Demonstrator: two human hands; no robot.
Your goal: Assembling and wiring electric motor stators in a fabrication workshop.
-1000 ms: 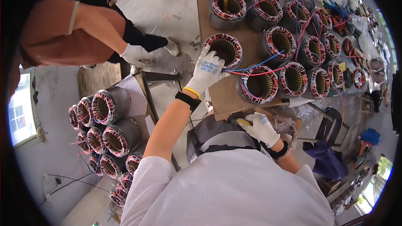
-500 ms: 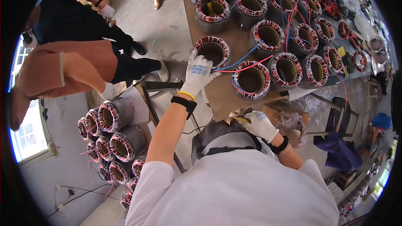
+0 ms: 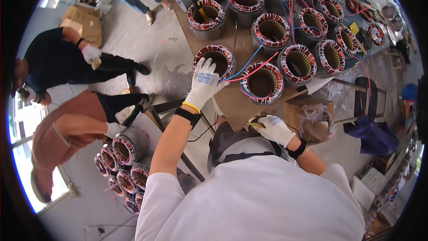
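Observation:
My left hand [image 3: 203,85], in a white glove, is closed over the near rim of a motor stator [image 3: 226,52], its fingertips reaching into the bore. Red-and-white laced windings ring the stator's top. Blue and red lead wires [image 3: 244,76] run beside the hand toward a neighbouring stator [image 3: 276,76]. Close in front of me, past the table's near edge, my gloved right hand [image 3: 277,130] is closed on a narrow yellowish tool [image 3: 256,124]. Its kind is hard to tell, since the hand and my cap partly cover it.
Several more stators [image 3: 298,64] stand upright on the brown-covered table [image 3: 238,102]; one holds a yellow-and-black-handled tool [image 3: 201,11]. A cardboard box [image 3: 318,130] of scraps sits at right. Stacked stators [image 3: 129,147] lie at lower left, where a person in brown [image 3: 76,129] leans.
The whole view has shifted. My left fingers lie a little further over the stator's rim. The person in brown has leaned toward the stacked stators. My right hand still grips the yellowish tool.

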